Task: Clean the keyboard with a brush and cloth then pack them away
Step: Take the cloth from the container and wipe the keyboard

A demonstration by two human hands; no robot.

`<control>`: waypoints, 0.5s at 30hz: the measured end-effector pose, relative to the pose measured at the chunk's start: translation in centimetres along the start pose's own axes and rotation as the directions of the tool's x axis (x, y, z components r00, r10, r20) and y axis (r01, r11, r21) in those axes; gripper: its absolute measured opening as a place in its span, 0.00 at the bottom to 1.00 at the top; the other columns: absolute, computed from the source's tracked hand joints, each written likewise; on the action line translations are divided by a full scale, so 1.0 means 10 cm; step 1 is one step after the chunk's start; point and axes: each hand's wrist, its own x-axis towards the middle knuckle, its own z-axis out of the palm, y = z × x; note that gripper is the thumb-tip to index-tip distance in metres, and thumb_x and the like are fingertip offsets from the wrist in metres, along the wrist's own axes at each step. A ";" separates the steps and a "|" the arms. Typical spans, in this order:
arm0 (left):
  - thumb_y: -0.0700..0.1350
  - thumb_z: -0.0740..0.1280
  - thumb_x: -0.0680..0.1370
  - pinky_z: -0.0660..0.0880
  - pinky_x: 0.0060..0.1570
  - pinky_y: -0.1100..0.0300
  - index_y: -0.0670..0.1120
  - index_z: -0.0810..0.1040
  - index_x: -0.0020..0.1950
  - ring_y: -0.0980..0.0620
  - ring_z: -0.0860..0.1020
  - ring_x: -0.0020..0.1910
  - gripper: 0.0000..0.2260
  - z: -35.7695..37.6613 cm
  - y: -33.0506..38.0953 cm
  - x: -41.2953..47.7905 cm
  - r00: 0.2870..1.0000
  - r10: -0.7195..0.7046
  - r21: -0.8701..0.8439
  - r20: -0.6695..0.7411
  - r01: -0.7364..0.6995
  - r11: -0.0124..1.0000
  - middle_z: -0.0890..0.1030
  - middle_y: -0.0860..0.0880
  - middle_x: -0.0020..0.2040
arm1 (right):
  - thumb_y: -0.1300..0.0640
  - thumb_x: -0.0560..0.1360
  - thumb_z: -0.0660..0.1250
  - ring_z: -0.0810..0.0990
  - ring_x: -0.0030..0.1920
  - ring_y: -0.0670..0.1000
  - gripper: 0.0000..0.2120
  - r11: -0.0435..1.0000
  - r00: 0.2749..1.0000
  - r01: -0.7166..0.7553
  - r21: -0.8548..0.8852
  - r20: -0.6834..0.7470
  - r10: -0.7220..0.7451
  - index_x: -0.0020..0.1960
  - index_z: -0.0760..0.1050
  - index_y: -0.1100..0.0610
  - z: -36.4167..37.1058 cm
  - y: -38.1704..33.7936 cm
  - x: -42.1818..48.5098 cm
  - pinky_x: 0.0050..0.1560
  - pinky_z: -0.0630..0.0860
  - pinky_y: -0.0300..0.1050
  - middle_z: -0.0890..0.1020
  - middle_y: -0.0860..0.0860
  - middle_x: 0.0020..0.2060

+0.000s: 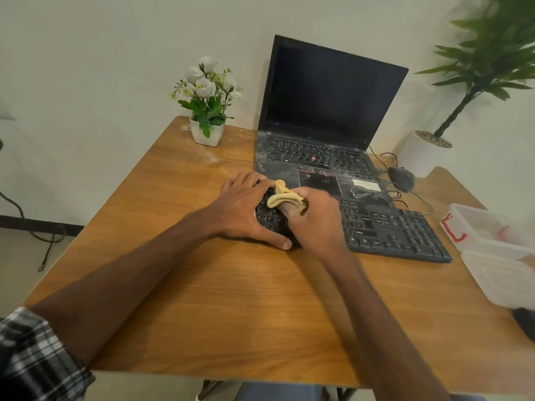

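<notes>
A black keyboard (pixel 390 230) lies across the wooden table (pixel 202 299), in front of the laptop. My left hand (pixel 246 209) rests flat on the keyboard's left end, fingers spread, thumb along its front edge. My right hand (pixel 315 218) grips a bunched yellow cloth (pixel 282 196) and presses it on the keys just right of my left hand. No brush is visible.
An open black laptop (pixel 327 111), dusty around its keys, stands behind the keyboard. A black mouse (pixel 401 178) and its cable lie to the right. A clear plastic box (pixel 489 227) and its lid (pixel 503 279) sit at the right edge. A white flowerpot (pixel 207 131) stands at the back.
</notes>
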 end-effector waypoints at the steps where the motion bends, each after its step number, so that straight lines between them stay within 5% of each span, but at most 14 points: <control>1: 0.86 0.64 0.55 0.57 0.75 0.47 0.56 0.60 0.79 0.52 0.59 0.73 0.59 0.00 0.00 0.00 1.000 -0.004 -0.004 0.010 0.004 1.000 0.63 0.54 0.72 | 0.54 0.78 0.72 0.78 0.34 0.40 0.04 0.998 0.999 -0.032 0.056 0.027 0.031 0.50 0.84 0.52 -0.07 0.04 0.04 0.33 0.71 0.32 0.83 0.43 0.37; 5: 0.84 0.68 0.55 0.54 0.77 0.45 0.57 0.55 0.82 0.52 0.56 0.76 0.62 -0.08 -0.01 0.00 0.995 -0.009 -0.068 0.100 0.016 0.998 0.59 0.55 0.76 | 0.54 0.78 0.72 0.78 0.37 0.39 0.07 0.997 0.997 -0.079 0.020 -0.002 0.079 0.55 0.84 0.50 -0.37 0.27 0.12 0.33 0.69 0.32 0.82 0.40 0.39; 9: 0.74 0.79 0.57 0.56 0.76 0.44 0.59 0.48 0.83 0.54 0.52 0.77 0.64 -0.33 -0.23 -0.02 0.941 0.018 -0.136 0.337 0.030 0.990 0.51 0.61 0.78 | 0.55 0.78 0.72 0.78 0.37 0.40 0.08 0.997 0.998 -0.065 -0.051 -0.018 0.064 0.57 0.84 0.51 -0.37 0.41 0.06 0.36 0.71 0.35 0.83 0.44 0.40; 15: 0.62 0.85 0.60 0.65 0.74 0.46 0.61 0.52 0.82 0.56 0.58 0.71 0.59 -0.55 -0.42 -0.10 0.928 -0.050 -0.120 0.368 0.101 0.988 0.58 0.56 0.75 | 0.56 0.78 0.72 0.77 0.35 0.41 0.08 0.996 0.998 -0.046 -0.079 -0.043 0.042 0.57 0.83 0.51 -0.26 0.42 0.05 0.34 0.69 0.38 0.84 0.45 0.40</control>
